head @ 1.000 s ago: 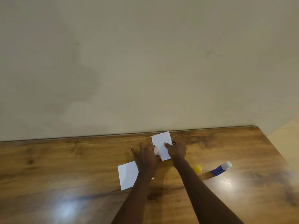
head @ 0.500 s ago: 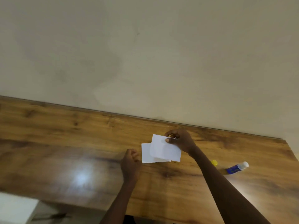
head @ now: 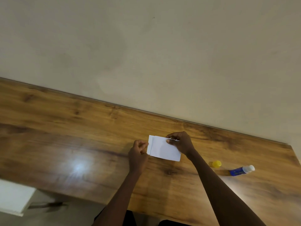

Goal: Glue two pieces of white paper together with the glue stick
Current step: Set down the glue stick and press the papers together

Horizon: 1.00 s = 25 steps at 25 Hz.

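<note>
Wooden desk [head: 68,131] against a plain beige wall [head: 146,54], seen from the head camera.
Two white papers [head: 164,150] lay overlapped on it; the right hand [head: 180,142] pinched their far edge, the left hand [head: 138,154] was curled at their left edge, grip unclear. A blue glue stick [head: 241,170] lay uncapped beside its yellow cap [head: 216,164], well right.

Two pieces of white paper here, the upper sheet [head: 166,150] laid over the lower sheet [head: 150,144], whose left edge peeks out. Two bare hands on them, the left hand [head: 137,154] and the right hand [head: 180,141], one at each end. One wooden table [head: 65,136], one blue glue stick [head: 241,170] lying uncapped, and one yellow cap [head: 216,164] just beside it.
</note>
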Available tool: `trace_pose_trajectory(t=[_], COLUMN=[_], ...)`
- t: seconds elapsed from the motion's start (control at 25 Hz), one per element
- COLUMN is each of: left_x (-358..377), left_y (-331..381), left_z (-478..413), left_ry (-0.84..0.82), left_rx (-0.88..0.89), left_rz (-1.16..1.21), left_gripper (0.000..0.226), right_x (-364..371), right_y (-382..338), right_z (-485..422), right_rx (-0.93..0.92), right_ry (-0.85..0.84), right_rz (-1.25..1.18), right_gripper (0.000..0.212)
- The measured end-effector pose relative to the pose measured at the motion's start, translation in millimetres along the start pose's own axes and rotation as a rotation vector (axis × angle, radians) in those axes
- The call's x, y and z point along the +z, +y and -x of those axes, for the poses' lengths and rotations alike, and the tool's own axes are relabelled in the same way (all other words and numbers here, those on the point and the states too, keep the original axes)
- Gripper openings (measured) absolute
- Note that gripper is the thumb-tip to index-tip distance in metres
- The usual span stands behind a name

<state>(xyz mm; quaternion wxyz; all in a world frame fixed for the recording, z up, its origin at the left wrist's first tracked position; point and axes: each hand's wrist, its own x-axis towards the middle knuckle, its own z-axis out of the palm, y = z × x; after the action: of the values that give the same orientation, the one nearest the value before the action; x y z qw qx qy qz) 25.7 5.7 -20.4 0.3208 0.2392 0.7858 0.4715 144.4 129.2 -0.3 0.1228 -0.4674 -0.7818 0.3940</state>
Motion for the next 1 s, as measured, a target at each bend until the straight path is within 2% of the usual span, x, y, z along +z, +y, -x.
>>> trace_pose_trajectory(t=[0.64, 1.0], left_x=[4.6, 7.1], left_y=[2.9, 3.7], left_z=[2.8, 4.0], left_ry=[0.044, 0.073], left_rx=[-0.004, 0.02], left_rz=[0.005, 0.018], left_gripper=[0.032, 0.033], right_x=[21.1, 28.7], right_y=[-2.1, -11.2], right_z=[-13.7, -14.9], right_rx=[0.009, 0.096], right_ry=[0.014, 0.081], right_rz=[0.074, 0.259], right_gripper=[0.018, 0.016])
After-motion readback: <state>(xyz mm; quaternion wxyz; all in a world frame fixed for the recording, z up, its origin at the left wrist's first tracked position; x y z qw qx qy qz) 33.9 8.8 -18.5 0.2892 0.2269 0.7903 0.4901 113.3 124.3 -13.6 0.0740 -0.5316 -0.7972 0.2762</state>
